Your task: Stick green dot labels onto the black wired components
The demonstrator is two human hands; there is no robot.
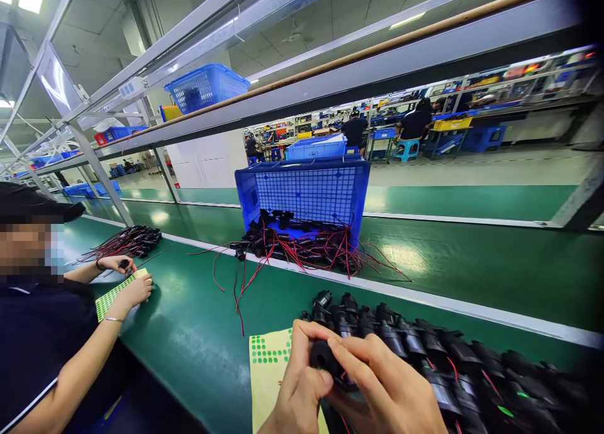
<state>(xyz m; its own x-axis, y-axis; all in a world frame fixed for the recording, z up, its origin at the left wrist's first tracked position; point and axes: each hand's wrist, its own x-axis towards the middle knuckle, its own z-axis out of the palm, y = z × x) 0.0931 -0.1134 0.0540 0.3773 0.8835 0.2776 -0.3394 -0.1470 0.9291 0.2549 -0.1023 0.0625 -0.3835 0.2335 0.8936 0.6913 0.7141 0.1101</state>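
A long green bench (198, 333) runs from the near edge off to the left, a white strip dividing it from a glossier lane behind. On that strip a blue crate (306, 192) lies tipped on its side, spilling black parts with red wires (302, 245). A co-worker (42, 333), seated at the left and partly cut off by the frame, rests hands by a sticker sheet (117, 292) and another wire bundle (127, 240). Along the near right, a row of black cylindrical parts (425, 346) blurs toward the corner. A yellow sheet of green dot stickers (268, 365) lies half hidden under the left hand (297, 390). The right hand (387, 390) meets it, both sets of fingers closed around one small black part (325, 358), held just above the sheet; its far side is covered.
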